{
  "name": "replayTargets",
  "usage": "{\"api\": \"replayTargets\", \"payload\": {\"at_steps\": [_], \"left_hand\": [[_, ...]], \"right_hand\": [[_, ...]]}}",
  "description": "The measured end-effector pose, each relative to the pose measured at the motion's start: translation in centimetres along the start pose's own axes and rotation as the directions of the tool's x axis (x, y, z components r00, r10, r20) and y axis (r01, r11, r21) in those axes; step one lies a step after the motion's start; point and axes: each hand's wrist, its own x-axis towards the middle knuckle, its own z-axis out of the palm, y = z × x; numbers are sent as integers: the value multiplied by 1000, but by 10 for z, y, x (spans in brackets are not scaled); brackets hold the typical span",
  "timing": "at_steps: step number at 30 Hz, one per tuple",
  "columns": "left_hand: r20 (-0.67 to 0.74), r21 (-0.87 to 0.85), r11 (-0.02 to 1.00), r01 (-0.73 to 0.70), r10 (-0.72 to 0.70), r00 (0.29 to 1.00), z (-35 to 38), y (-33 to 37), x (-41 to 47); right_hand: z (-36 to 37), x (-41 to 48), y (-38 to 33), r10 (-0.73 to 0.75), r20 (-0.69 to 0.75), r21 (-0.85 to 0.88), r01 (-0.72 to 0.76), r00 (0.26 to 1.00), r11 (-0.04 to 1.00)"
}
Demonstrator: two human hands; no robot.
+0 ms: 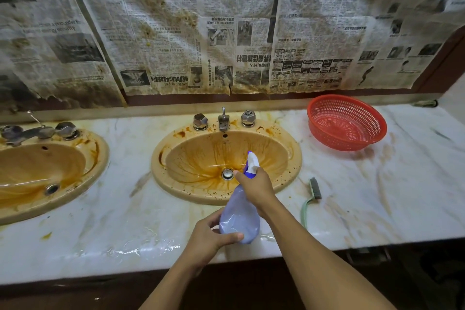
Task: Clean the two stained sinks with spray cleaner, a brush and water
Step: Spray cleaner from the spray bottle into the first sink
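Observation:
Two yellow oval sinks streaked with brown stains are set in a marble counter: one (294,158) straight ahead, the other (98,156) at the left edge. A pale purple spray bottle (240,214) with a white and blue trigger head is held tilted over the near rim of the middle sink, nozzle pointing into the bowl. My right hand (256,187) grips its neck at the trigger. My left hand (214,236) holds the bottom of the bottle. A green-handled brush (312,196) lies on the counter just right of the middle sink.
A red plastic colander (347,123) sits at the back right of the counter (402,184). Chrome taps and knobs (224,121) stand behind each bowl. Stained newspaper covers the wall. Water pools on the counter's front edge near my left hand.

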Motion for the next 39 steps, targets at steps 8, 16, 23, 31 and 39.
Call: {"api": "replayTargets", "payload": {"at_steps": [8,16,23,31,39], "left_hand": [[37,-12,1000,-2,3,999,-15,6,9],[72,0,1000,-6,6,997,-28,14,19],[102,-27,999,-32,35,994,-44,17,24],[76,-12,999,-36,36,996,-57,13,16],[60,-16,998,-62,63,996,-73,17,13]], "right_hand": [[11,9,-13,1,47,-24,0,999,1000],[22,22,-19,34,-72,-59,-39,997,998],[22,16,-26,9,67,73,-14,998,997],[45,15,-29,-14,-2,-76,14,1000,997],[63,12,-37,-47,18,45,46,999,998]]}}
